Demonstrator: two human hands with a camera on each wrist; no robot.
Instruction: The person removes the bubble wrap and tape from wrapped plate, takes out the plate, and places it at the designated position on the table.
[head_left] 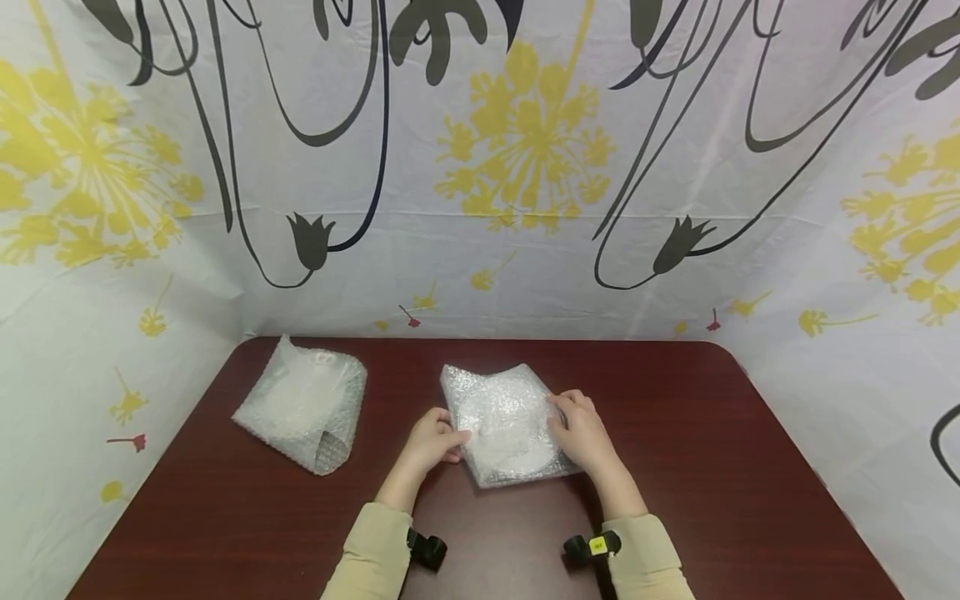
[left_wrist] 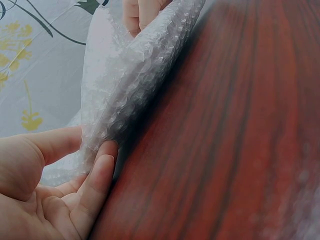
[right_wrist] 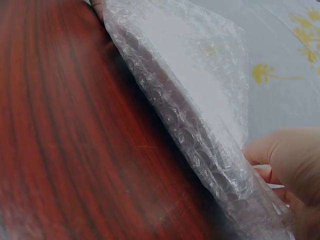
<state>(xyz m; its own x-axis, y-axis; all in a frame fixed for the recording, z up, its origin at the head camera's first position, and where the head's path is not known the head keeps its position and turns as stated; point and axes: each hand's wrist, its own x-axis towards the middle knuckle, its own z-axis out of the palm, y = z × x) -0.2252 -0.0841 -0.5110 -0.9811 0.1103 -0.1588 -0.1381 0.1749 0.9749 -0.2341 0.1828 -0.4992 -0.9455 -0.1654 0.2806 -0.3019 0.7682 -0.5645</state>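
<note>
A bubble-wrapped packet (head_left: 506,425) with a pale round shape inside lies between both hands at the middle of the table. My left hand (head_left: 433,440) pinches its left edge, thumb on top and fingers underneath, as the left wrist view shows with the bubble wrap (left_wrist: 127,85) between them. On the opposite edge my right hand (head_left: 581,429) grips the wrap, thumb on the upper face. In the right wrist view the bubble wrap (right_wrist: 185,100) runs along the tabletop, and the fingers of the right hand (right_wrist: 287,165) are partly hidden behind its edge.
A second bubble-wrapped packet (head_left: 303,404) lies at the table's left, its near corner rolled open. The dark red wooden table (head_left: 712,467) meets a patterned cloth (head_left: 525,275) at the back and sides. Small black cameras sit on both wrists.
</note>
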